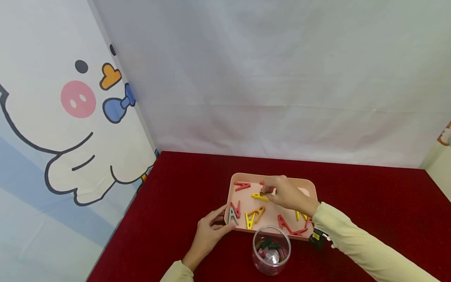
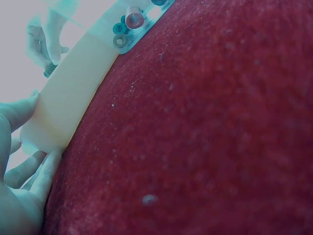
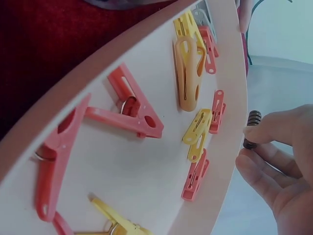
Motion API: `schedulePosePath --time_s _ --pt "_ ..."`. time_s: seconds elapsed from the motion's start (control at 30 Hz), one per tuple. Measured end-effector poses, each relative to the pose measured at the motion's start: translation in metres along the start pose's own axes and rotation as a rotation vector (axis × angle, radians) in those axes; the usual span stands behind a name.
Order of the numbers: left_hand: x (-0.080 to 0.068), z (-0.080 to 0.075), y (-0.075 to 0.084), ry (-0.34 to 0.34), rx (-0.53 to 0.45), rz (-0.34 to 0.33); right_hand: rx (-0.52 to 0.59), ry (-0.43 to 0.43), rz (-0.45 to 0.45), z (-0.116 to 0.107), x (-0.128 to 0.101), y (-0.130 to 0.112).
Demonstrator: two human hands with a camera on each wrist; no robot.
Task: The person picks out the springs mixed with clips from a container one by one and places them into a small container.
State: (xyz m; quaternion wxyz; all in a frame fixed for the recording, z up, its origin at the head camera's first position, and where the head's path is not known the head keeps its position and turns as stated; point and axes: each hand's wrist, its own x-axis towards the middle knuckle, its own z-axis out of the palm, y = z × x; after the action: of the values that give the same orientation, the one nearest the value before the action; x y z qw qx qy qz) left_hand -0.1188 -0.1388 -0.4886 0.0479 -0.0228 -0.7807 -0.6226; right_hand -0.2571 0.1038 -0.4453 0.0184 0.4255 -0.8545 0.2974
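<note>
My right hand (image 1: 287, 192) pinches a dark coil spring (image 3: 254, 118) between thumb and fingers. In the head view it is over the far middle of a pink tray (image 1: 283, 205). The left hand (image 1: 208, 235) holds the tray by its near left corner, thumb at the rim and fingers along the outside wall. Red, yellow, orange and grey clothespins lie scattered in the tray, among them an orange one (image 3: 188, 76) and a yellow one (image 3: 198, 133). A clear jar (image 1: 270, 267) with several coil springs (image 1: 273, 246) stands against the tray's near side.
A small black object with a yellow label (image 1: 317, 238) lies by the tray's near right corner, close to the right sleeve (image 1: 347, 229). The dark red cloth (image 1: 190, 180) covers the table. A pale curtain (image 1: 282, 98) hangs behind, and a cartoon-printed sheet (image 1: 42, 117) on the left.
</note>
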Motion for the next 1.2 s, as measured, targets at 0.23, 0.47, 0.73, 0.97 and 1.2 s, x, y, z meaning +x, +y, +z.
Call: schedulePosePath --time_s 0.23,0.47,0.73,0.97,1.2 --pt "-0.001 0.001 0.000 0.005 0.002 -0.004 0.008 -0.008 -0.018 -0.004 -0.009 -0.004" --pt "-0.001 0.001 0.002 0.005 0.015 -0.004 0.011 0.013 -0.059 -0.005 -0.017 -0.008" --pt "0.002 0.003 -0.019 0.022 -0.020 0.005 0.006 0.054 -0.107 -0.006 -0.025 -0.009" --pt "0.008 0.004 -0.038 0.025 -0.011 0.015 0.017 0.084 -0.146 -0.007 -0.033 -0.009" --pt "0.008 0.005 -0.035 0.024 -0.012 0.003 0.015 0.104 -0.176 -0.011 -0.039 -0.012"
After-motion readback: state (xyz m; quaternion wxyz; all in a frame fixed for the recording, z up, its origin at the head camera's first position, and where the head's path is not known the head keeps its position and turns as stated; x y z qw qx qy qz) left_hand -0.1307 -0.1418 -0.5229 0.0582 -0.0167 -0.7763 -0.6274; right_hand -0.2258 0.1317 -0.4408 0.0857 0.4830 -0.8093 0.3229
